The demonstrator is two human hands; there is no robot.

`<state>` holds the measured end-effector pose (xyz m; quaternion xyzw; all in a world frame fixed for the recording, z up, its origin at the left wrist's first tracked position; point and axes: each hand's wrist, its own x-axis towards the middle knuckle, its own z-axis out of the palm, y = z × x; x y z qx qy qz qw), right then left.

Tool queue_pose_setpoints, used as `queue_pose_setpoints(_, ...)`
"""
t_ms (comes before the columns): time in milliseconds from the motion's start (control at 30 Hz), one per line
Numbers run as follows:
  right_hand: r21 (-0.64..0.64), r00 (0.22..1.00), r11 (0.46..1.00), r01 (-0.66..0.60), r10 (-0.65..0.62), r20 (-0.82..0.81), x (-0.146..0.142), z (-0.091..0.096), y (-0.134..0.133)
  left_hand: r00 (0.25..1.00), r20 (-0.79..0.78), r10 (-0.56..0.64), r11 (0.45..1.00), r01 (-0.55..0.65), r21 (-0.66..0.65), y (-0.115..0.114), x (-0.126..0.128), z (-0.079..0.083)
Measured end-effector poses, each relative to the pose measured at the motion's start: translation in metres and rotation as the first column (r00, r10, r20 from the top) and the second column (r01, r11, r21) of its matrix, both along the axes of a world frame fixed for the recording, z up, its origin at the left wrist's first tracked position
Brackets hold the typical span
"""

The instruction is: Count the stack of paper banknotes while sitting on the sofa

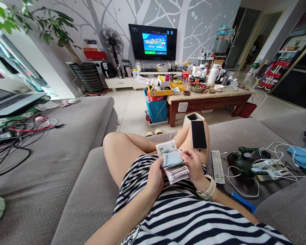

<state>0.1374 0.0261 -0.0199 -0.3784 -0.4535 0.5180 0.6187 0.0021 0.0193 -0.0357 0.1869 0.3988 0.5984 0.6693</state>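
Note:
Over my lap, my left hand grips a stack of banknotes by its left side, the thumb on top. The stack is bent, and its lower ends fan out toward me. A bluish-white paper slip lies across the top, and a note marked 10 sticks out beyond it. My right hand pinches the right edge of the slip and notes between thumb and fingers. Its wrist wears a cream watch. Just past that hand, a dark-screened phone rests on my right leg.
A remote control and a dark green figure with white cables lie on the sofa to my right. Tangled cables and a laptop are on the left section. Ahead stands a cluttered coffee table beside a blue bin.

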Motion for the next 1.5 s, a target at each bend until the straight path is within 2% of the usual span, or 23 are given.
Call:
queue_pose_setpoints(200,-0.024,0.998,0.998,-0.051,0.051,-0.036,-0.001,0.001,-0.001,1.0,-0.004,-0.001,1.0,0.001,0.019,0.0,0.001,0.0)
queue_pose_setpoints(467,-0.028,0.999,0.998,0.053,-0.053,0.009,0.0,0.002,0.003,0.997,-0.071,-0.015,1.0,0.016,0.019,-0.003,-0.001,0.003)
queue_pose_setpoints(667,-0.094,0.999,0.995,0.023,-0.019,0.038,0.002,-0.002,0.008,0.992,-0.108,-0.065,0.997,0.068,0.025,-0.003,-0.002,0.003)
queue_pose_setpoints(833,-0.102,0.999,0.995,-0.01,0.015,0.048,0.002,-0.002,0.007,0.994,-0.041,-0.096,0.994,0.098,0.048,-0.007,0.0,0.013)
queue_pose_setpoints(967,-0.135,1.0,0.991,-0.013,0.015,0.01,0.001,-0.004,0.008,0.997,-0.052,-0.063,0.996,0.066,0.053,-0.01,0.002,0.019)
queue_pose_setpoints(1267,-0.063,0.999,0.998,0.0,0.003,0.051,0.002,-0.004,0.005,0.998,-0.058,-0.021,1.0,0.021,0.001,-0.001,-0.001,0.001)
queue_pose_setpoints(1500,-0.03,0.999,0.999,-0.03,0.031,0.026,0.002,-0.003,0.003,0.997,-0.076,-0.015,1.0,0.015,0.001,-0.001,0.0,-0.001)
